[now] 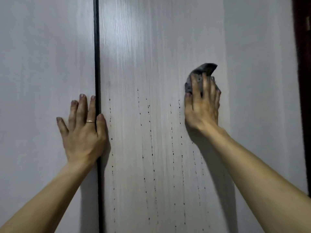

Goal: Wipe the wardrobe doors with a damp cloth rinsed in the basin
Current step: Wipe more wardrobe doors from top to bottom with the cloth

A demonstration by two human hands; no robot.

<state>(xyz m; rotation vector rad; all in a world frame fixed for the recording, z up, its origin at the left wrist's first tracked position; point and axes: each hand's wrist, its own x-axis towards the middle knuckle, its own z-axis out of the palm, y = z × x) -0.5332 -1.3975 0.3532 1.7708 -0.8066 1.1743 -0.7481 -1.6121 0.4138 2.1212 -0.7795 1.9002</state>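
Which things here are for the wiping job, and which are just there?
For the job: grey cloth; right hand pressing it on the right wardrobe door; left hand flat over the gap; left wardrobe door; drips.

Just there: ring on the left hand; dark frame at the right edge.

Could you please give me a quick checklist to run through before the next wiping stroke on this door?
1. The cloth pressed to the right door by the right hand: ok.
2. The left hand flat on the left door: ok.
3. The drip trails below the cloth wiped off: not ok.
4. The basin within reach: cannot tell, out of view.
5. The cloth clean enough: cannot tell.
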